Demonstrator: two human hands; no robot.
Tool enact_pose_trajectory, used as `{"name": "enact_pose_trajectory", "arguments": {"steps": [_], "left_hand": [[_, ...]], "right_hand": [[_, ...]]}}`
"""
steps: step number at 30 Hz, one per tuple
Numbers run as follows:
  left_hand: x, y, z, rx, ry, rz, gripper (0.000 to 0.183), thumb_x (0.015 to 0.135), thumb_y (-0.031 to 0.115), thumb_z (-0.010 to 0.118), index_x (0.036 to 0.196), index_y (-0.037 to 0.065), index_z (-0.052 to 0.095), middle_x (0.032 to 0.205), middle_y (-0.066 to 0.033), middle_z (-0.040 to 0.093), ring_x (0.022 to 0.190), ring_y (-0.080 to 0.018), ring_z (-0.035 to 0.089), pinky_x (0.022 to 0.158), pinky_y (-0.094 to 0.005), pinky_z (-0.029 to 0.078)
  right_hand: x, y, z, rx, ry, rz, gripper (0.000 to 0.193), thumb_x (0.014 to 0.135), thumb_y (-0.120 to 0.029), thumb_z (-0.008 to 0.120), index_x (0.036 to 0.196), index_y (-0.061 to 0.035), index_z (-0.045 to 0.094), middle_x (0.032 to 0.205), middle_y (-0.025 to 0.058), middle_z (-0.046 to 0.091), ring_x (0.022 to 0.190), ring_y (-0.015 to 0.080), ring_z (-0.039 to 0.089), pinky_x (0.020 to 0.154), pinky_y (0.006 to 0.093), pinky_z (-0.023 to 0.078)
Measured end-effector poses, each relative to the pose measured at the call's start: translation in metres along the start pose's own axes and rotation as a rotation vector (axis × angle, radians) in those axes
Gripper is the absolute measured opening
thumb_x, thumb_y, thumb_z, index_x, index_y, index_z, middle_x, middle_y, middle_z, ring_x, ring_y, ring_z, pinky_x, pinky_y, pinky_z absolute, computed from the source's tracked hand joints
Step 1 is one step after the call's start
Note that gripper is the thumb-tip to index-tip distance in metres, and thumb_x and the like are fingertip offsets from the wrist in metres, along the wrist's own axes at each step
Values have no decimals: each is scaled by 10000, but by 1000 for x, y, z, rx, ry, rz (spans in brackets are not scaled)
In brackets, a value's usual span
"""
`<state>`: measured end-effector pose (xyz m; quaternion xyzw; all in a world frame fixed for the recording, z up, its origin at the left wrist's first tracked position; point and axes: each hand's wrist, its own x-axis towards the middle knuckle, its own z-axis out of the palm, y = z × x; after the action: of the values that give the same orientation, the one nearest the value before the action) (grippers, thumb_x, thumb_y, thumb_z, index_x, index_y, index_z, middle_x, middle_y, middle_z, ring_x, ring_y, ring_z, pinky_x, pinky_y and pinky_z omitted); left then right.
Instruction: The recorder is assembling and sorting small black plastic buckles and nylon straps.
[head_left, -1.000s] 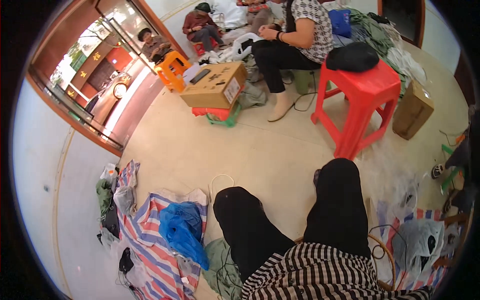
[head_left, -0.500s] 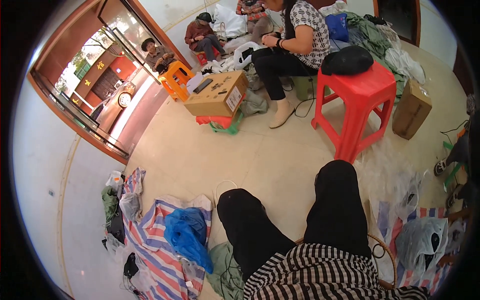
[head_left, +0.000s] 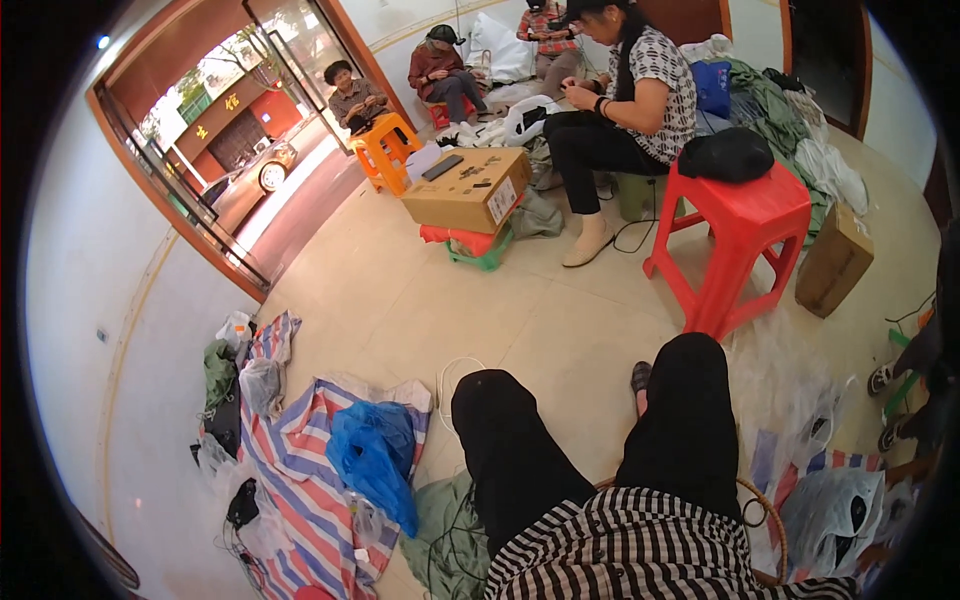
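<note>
Neither my left hand nor my right hand shows in the head view. My black-trousered knees (head_left: 497, 400) and striped top (head_left: 620, 540) fill the lower middle. Left of my legs, a blue plastic bag (head_left: 370, 450) rests on a striped woven sheet (head_left: 310, 440), beside a crumpled green cloth (head_left: 445, 535). On my right lie clear plastic bags (head_left: 830, 500) with dark items inside. Ahead of my right knee stands a red plastic stool (head_left: 735, 225), bearing a black rounded bundle (head_left: 725, 155).
A person in a patterned top (head_left: 645, 110) sits ahead, hands raised together. Other seated people are farther back. A cardboard box (head_left: 465, 190) with a phone-like dark object (head_left: 442, 167) stands near an orange stool (head_left: 385, 150). Another box (head_left: 835, 262) leans at right. The doorway is at left.
The view has shifted, so the room sits farther right and slightly lower. My right knee has moved right, and a shoe now shows beside it. The person ahead has raised their hands.
</note>
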<state>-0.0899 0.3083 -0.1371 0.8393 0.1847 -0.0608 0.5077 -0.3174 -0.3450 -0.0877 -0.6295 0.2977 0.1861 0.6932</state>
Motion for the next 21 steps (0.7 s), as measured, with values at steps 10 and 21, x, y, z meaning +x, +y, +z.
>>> {"name": "enact_pose_trajectory", "arguments": {"steps": [10, 21], "left_hand": [[25, -20, 15, -125, 12, -92, 190, 766, 200, 596, 797, 26, 526, 572, -38, 483, 475, -131, 470, 445, -290, 391], [-234, -107, -25, -158, 193, -708, 168, 771, 177, 571, 789, 22, 508, 552, -29, 460, 460, -127, 467, 418, -288, 384]], "right_hand": [[-36, -28, -4, 46, 43, 177, 234, 850, -318, 580, 871, -85, 578, 736, 27, 589, 557, 116, 562, 467, 279, 434], [-47, -83, -30, 15, 278, 427, 327, 853, -368, 582, 997, -77, 559, 797, 44, 610, 626, 129, 599, 525, 281, 469]]}}
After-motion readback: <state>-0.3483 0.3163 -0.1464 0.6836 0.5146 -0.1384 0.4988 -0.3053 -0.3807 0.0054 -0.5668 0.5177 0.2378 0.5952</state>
